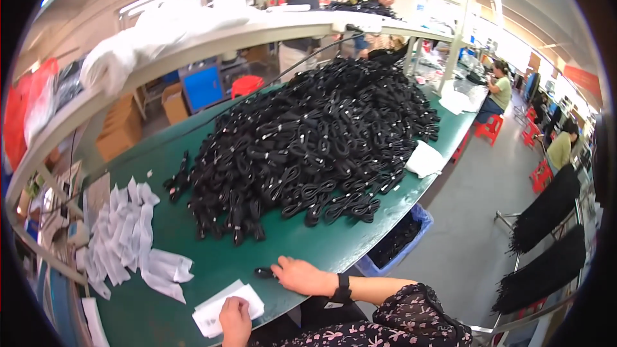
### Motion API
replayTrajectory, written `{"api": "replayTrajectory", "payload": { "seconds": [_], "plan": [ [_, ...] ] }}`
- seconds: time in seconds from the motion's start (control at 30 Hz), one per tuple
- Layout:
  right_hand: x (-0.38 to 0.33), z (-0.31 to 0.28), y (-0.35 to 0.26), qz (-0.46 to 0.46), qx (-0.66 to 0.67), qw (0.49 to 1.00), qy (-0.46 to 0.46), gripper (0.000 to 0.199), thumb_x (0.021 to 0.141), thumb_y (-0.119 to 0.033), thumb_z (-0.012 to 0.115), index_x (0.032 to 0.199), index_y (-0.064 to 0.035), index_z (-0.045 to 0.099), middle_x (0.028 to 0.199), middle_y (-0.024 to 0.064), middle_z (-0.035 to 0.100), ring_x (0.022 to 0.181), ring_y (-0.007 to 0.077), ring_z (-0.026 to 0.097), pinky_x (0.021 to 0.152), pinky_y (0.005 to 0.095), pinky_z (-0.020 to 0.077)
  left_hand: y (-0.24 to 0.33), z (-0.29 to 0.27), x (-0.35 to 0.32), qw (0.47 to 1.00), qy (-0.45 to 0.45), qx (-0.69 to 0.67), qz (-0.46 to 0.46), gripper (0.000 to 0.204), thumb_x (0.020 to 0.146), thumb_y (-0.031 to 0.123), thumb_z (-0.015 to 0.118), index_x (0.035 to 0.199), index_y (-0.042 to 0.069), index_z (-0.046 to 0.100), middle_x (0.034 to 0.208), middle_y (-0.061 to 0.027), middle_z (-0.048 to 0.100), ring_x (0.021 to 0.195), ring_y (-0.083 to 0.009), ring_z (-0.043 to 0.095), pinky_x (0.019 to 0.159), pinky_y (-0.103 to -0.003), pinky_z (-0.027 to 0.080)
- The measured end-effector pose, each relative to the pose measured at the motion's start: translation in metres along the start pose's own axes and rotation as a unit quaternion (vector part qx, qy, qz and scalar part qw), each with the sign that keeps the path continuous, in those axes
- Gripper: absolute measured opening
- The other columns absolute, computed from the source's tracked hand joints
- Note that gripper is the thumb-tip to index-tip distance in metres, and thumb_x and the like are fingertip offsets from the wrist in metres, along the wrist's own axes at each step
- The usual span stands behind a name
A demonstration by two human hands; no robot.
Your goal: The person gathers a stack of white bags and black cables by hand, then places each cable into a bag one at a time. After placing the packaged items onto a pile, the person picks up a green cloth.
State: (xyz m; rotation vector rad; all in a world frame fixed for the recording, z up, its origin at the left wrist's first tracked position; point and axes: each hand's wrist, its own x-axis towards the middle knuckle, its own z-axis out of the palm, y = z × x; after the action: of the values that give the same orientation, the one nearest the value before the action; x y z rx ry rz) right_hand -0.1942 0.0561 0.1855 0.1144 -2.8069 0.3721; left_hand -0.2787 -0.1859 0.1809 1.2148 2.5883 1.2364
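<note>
Bunched left hand (236, 321) overlaps papers (220, 297); right hand (304, 275) pinches cable (263, 272) (green table (315, 244), grey floor (466, 193)).

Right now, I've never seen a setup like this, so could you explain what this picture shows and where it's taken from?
No machine here: these are a person's two bare hands, seen from a fisheye camera worn on their head, so straight edges look bent. On the green, smooth-topped table lie a big heap of black coiled cables, some thin, whitish, strip-like packets and flat white rectangular papers. The left hand is over the papers; its grip is unclear. The right hand's fingertips touch a small black bundle.
</note>
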Motion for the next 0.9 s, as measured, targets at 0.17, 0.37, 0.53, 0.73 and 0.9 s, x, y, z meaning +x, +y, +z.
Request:
{"api": "replayTrajectory", "payload": {
  "seconds": [0.17, 0.37, 0.53, 0.73, 0.9],
  "plan": [
    [0.005, 0.013, 0.001, 0.071, 0.039, 0.996, -0.035, 0.036, 0.087, -0.017, 0.062, 0.116, 0.0023, 0.051, 0.091, 0.0186, 0.056, 0.083, 0.0362, 0.062, 0.070, 0.0423, 0.0532, 0.003, 0.000, 0.007, 0.999, -0.006, -0.014, -0.032, 0.010, 0.090, 0.010, 0.057, 0.090, 0.001, 0.059, 0.085, -0.0219, 0.061, 0.079, -0.0416, 0.059, 0.071, -0.043, 0.048],
    [0.006, 0.001, -0.018, 0.056, 0.291, 0.955, 0.025, 0.038, 0.089, -0.012, 0.058, 0.124, 0.0026, 0.049, 0.098, 0.0202, 0.057, 0.087, 0.0392, 0.060, 0.077, 0.0465, 0.0511, -0.002, 0.006, 0.015, 0.999, 0.020, -0.036, -0.013, 0.010, 0.090, 0.011, 0.059, 0.088, 0.002, 0.060, 0.080, -0.0191, 0.061, 0.073, -0.0379, 0.059, 0.067, -0.042, 0.048],
    [0.003, -0.012, -0.038, 0.020, 0.293, 0.956, -0.010, 0.044, 0.087, -0.009, 0.059, 0.128, -0.0001, 0.049, 0.100, 0.0196, 0.056, 0.087, 0.0375, 0.061, 0.076, 0.0444, 0.0513, -0.008, 0.007, 0.009, 0.998, 0.035, -0.044, -0.019, 0.010, 0.090, 0.011, 0.060, 0.087, 0.002, 0.060, 0.078, -0.0173, 0.060, 0.069, -0.0344, 0.059, 0.064, -0.039, 0.047],
    [-0.011, -0.005, -0.035, -0.074, 0.160, 0.984, -0.019, 0.043, 0.082, -0.006, 0.060, 0.125, -0.0026, 0.053, 0.098, 0.0188, 0.056, 0.087, 0.0342, 0.062, 0.072, 0.0419, 0.0524, -0.004, -0.005, -0.002, 0.994, 0.002, -0.049, -0.094, 0.013, 0.091, 0.013, 0.059, 0.098, 0.003, 0.064, 0.091, -0.0188, 0.064, 0.082, -0.0344, 0.061, 0.075, -0.040, 0.049],
    [-0.003, -0.020, -0.032, 0.020, 0.163, 0.985, 0.048, 0.036, 0.082, -0.006, 0.059, 0.118, -0.0063, 0.058, 0.088, 0.0149, 0.059, 0.084, 0.0336, 0.062, 0.068, 0.0419, 0.0529, 0.003, 0.007, 0.005, 0.994, 0.033, 0.020, -0.104, 0.016, 0.082, 0.017, 0.072, 0.080, 0.002, 0.067, 0.077, -0.0156, 0.066, 0.071, -0.0333, 0.065, 0.065, -0.042, 0.051]
  ]
}}
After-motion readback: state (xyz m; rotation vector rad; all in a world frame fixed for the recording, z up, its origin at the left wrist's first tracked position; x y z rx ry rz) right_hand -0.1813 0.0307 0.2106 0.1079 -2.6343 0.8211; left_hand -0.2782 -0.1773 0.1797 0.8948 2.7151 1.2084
